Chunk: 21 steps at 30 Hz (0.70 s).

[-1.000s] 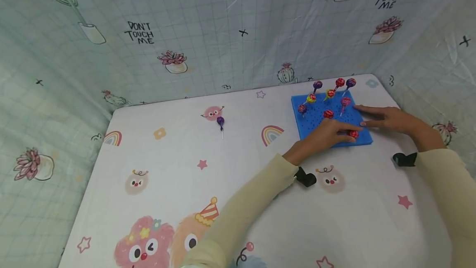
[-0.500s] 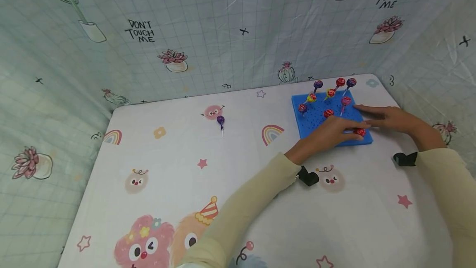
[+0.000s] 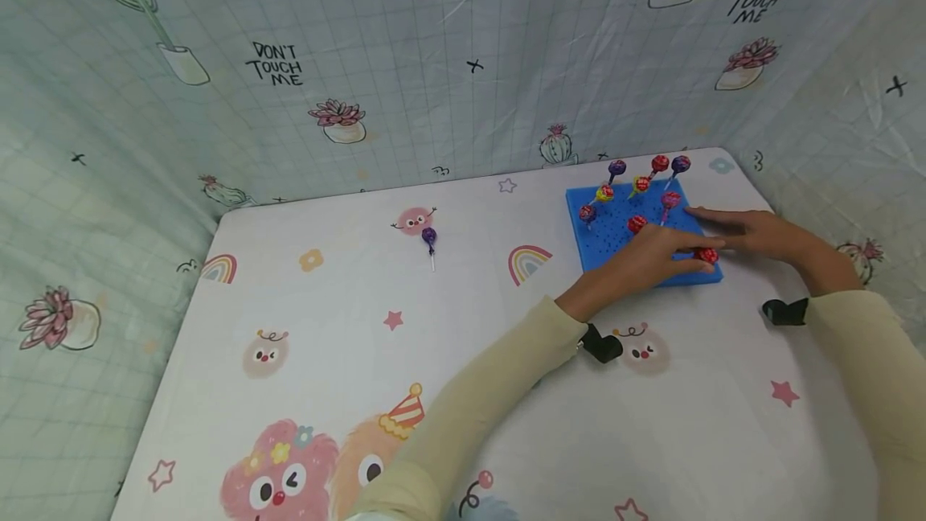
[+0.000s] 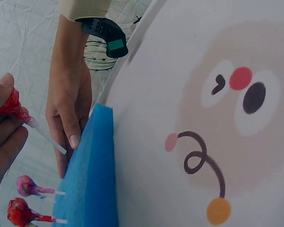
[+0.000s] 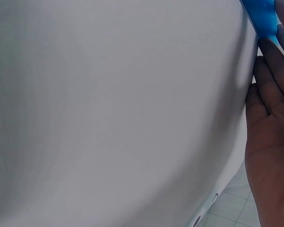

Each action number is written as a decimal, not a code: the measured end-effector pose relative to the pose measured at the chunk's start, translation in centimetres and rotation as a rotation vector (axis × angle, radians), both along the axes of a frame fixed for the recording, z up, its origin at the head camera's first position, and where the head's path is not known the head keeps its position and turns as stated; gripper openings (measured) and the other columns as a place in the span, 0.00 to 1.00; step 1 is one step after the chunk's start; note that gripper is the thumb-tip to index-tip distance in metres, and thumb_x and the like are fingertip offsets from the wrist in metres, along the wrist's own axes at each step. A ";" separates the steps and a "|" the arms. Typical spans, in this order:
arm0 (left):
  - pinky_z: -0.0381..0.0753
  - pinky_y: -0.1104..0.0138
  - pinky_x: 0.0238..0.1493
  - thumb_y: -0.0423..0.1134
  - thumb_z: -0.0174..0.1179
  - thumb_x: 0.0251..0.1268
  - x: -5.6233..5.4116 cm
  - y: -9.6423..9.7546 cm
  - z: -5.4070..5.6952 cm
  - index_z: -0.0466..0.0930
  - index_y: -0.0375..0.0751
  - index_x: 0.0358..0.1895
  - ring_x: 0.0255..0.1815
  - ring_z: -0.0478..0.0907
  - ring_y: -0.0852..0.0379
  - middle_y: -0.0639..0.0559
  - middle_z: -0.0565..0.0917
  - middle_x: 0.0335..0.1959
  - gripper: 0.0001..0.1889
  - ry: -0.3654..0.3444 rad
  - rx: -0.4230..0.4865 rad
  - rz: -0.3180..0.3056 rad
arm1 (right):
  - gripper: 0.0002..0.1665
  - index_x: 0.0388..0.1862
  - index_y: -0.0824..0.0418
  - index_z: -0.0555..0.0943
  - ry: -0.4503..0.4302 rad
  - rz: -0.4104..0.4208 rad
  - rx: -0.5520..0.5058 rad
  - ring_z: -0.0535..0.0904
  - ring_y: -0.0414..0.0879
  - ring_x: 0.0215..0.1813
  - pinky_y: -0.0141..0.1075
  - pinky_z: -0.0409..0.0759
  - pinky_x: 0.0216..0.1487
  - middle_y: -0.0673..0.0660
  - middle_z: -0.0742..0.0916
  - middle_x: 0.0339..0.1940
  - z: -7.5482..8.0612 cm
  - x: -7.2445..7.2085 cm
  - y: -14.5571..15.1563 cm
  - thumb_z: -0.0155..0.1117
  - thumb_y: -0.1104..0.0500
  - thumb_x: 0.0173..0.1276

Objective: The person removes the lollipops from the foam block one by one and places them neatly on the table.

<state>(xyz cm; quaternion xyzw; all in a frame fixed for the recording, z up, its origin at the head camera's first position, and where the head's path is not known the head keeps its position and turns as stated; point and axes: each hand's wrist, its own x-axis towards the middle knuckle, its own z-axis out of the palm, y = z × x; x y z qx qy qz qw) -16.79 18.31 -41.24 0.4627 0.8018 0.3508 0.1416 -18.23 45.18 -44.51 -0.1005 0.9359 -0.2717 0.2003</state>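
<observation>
Over the last second, the left hand (image 3: 644,260) shifts the gripped red lollipop (image 3: 706,255) slightly rightward, toward the right edge of the blue block (image 3: 600,241); the right hand (image 3: 767,233) stays in place, and the purple lollipop (image 3: 429,236) remains lying on the table (image 3: 687,441), left of centre in the upper half of the frame. For the work in hand, this is judged to be an alignment adjustment: in the left wrist view the stick (image 4: 49,137) shows a bare tip, pointing toward the block and the right hand, so the lollipop appears not yet inserted. The pink lollipop (image 3: 670,199) and several others stand in the block at the right of the frame. Left hand: the thumb and fingers are closed around the head of the red lollipop in a pinch grip, leaving the stick exposed; no gap shows between digits and wrapper. Right hand: the fingers are extended and grasp nothing; the fingertips bear against the right side of the block, which is judged to steady it. Whether the thumb also presses the block cannot be confirmed. The red lollipop is located at centre right of the head view, above the block's near right corner.
</observation>
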 end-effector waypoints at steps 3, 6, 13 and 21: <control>0.68 0.86 0.51 0.47 0.59 0.74 0.0 0.0 0.1 0.74 0.52 0.72 0.63 0.73 0.76 0.61 0.82 0.63 0.25 0.006 -0.007 0.006 | 0.42 0.81 0.59 0.59 0.001 -0.004 0.000 0.50 0.80 0.75 0.77 0.51 0.63 0.75 0.59 0.79 0.1 0.1 -0.1 0.62 0.48 0.76; 0.68 0.87 0.50 0.47 0.60 0.74 0.0 0.1 0.1 0.74 0.52 0.72 0.63 0.74 0.76 0.61 0.82 0.63 0.25 0.010 -0.013 0.011 | 0.42 0.81 0.58 0.59 0.001 -0.007 0.006 0.50 0.80 0.75 0.77 0.52 0.64 0.75 0.59 0.79 0.2 0.2 -0.2 0.62 0.48 0.76; 0.69 0.86 0.47 0.43 0.61 0.73 -0.1 -0.3 -0.1 0.78 0.46 0.69 0.56 0.78 0.73 0.57 0.86 0.58 0.23 0.026 0.063 0.003 | 0.41 0.81 0.59 0.60 0.016 -0.003 -0.004 0.52 0.80 0.75 0.77 0.53 0.63 0.76 0.60 0.78 0.2 0.2 -0.2 0.62 0.49 0.76; 0.72 0.85 0.47 0.41 0.62 0.73 -0.3 -0.9 -0.2 0.85 0.43 0.60 0.48 0.77 0.76 0.55 0.88 0.53 0.16 0.011 0.191 -0.049 | 0.42 0.81 0.59 0.59 0.004 -0.015 0.010 0.53 0.81 0.73 0.76 0.55 0.62 0.77 0.60 0.78 0.1 0.2 0.0 0.62 0.47 0.76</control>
